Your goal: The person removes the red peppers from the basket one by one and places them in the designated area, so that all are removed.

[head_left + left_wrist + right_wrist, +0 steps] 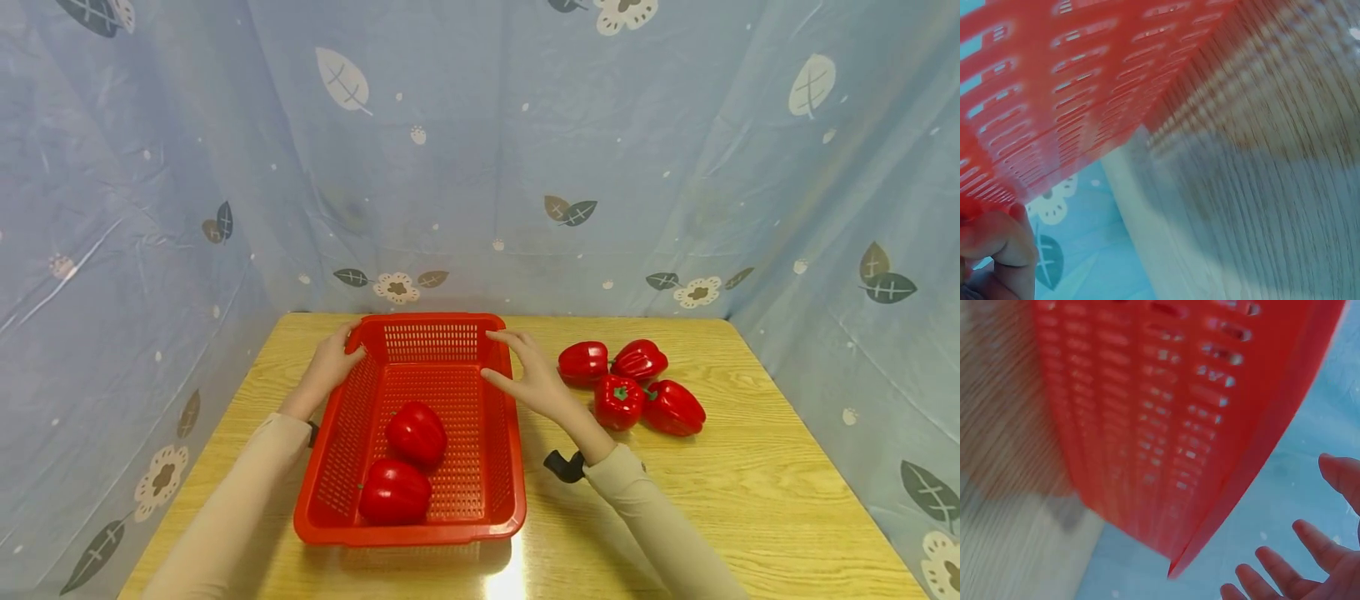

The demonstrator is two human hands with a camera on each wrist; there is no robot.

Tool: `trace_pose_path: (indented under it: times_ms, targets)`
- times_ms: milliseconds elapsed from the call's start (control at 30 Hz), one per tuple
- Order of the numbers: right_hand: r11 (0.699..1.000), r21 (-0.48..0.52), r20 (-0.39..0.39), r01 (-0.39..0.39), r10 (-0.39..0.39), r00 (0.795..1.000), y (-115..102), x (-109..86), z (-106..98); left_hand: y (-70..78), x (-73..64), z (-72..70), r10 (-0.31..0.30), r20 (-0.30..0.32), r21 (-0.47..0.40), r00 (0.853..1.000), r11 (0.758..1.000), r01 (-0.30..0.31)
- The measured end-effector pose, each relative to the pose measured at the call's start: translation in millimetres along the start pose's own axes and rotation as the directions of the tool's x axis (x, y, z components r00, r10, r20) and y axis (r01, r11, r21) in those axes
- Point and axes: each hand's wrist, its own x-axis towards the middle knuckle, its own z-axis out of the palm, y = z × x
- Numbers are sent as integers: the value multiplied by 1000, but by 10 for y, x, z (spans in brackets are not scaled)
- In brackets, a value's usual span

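Observation:
A red plastic basket point(457, 392) with slotted walls stands on the table, two red bell peppers inside: one point(416, 433) in the middle, another point(394, 492) nearer the front. My left hand point(330, 367) grips the basket's left rim near the far corner, thumb on the inner side; in the left wrist view its bent fingers point(1007, 240) are right at the rim. Over the right rim, my right hand point(534, 379) reaches with thumb and fingers spread, holding nothing. The right wrist view shows those fingers point(1279, 572) apart from the basket wall point(1141, 425).
Several more red bell peppers lie in a cluster right of the basket, one point(618, 402) stem up and another point(675, 408) on its side. The wooden table point(750, 500) ends at a blue leaf-patterned curtain point(465, 167) behind and at the sides.

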Motion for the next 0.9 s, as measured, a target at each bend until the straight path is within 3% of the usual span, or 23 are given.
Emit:
trace_pose_path:
  times_ms: [267, 500, 667, 900]
  targets:
    - [1000, -9, 102, 5, -4, 995, -82, 111, 99, -17, 19, -7, 3, 17, 14, 1000, 1000, -3]
    - [1000, -15, 219, 16, -12, 976, -150, 213, 156, -13, 16, -45, 0, 41, 14, 999, 1000, -1]
    - [999, -34, 307, 23, -11, 952, -225, 292, 195, -15, 12, -49, 9, 49, -5, 999, 1000, -8]
    - [994, -81, 435, 70, -28, 900, -344, 374, 239, -31, 12, -46, 9, 46, -14, 999, 1000, -9]
